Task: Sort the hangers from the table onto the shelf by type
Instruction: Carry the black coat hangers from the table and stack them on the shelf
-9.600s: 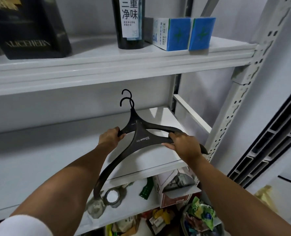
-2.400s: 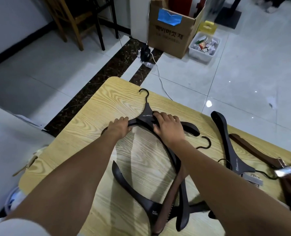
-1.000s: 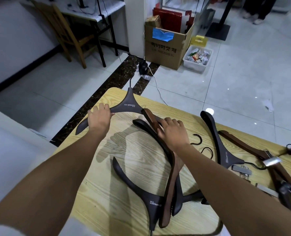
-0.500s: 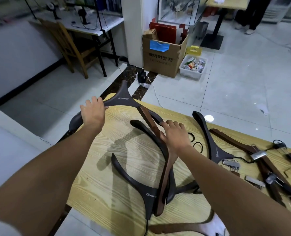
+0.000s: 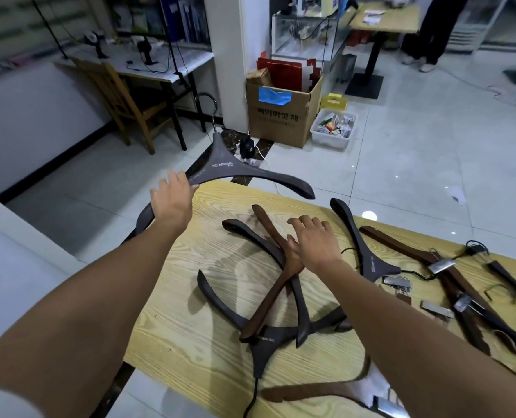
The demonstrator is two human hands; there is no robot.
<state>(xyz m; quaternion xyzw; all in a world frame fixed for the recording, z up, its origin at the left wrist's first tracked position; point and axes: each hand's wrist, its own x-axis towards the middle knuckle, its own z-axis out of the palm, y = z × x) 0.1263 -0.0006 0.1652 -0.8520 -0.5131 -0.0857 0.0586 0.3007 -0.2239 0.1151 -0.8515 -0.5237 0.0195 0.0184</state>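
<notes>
Dark hanger (image 5: 229,170) is higher than half a second ago and clear of the table (image 5: 172,312), above its far left edge, hook now visible. Hook points up and away, and the arms span lower-left to right. Matte black-brown, wide shoulders, pale lettering. Left hand (image 5: 172,200) fingers are wrapped round its left arm. Right hand (image 5: 314,242) is palm down over the brown hanger (image 5: 272,230), fingers loosely spread, gripping nothing.

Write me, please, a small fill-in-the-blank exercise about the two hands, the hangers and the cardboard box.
1. The left hand holds up only ____ dark hanger.
2. The right hand, with its fingers spread over the brown hanger, grips ____.
3. The tape on the cardboard box is ____.
Missing words: one; nothing; blue.
</notes>
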